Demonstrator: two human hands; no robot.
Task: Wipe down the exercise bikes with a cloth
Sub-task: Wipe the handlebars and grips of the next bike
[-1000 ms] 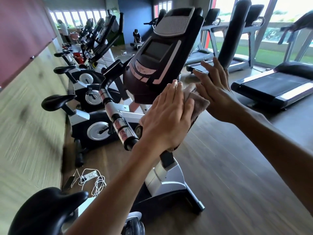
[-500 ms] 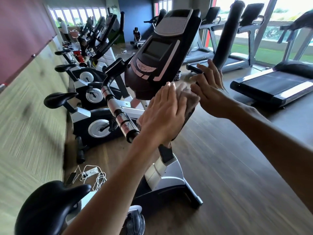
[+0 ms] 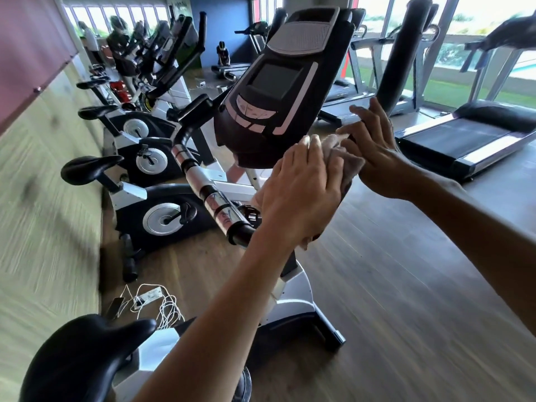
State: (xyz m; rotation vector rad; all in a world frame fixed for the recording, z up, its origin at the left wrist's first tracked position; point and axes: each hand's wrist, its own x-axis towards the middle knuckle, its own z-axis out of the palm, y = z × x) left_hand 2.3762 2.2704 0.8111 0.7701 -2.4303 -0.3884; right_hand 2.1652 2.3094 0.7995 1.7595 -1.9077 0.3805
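Observation:
The nearest exercise bike (image 3: 293, 297) stands before me, its dark console (image 3: 278, 91) tilted toward me. Just below and right of the console a crumpled beige cloth (image 3: 340, 153) is held between my two hands. My left hand (image 3: 301, 190) lies against the cloth's near side with its fingers almost straight, and a corner of the cloth hangs out below its heel. My right hand (image 3: 377, 149) is on the far side, its bent fingers pinching the cloth's upper edge. The bike's left handlebar (image 3: 208, 192) runs beside my left wrist. The upright black right handlebar (image 3: 406, 53) rises behind my right hand.
The bike's black saddle (image 3: 78, 355) is at the lower left. A row of more exercise bikes (image 3: 156, 210) runs along the left wall. White cables and a power strip (image 3: 150, 300) lie on the wooden floor. Treadmills (image 3: 470, 137) stand to the right by the windows.
Both hands with the cloth have dropped slightly below the console. My right hand's fingers went from straight and spread to bent onto the cloth's top edge.

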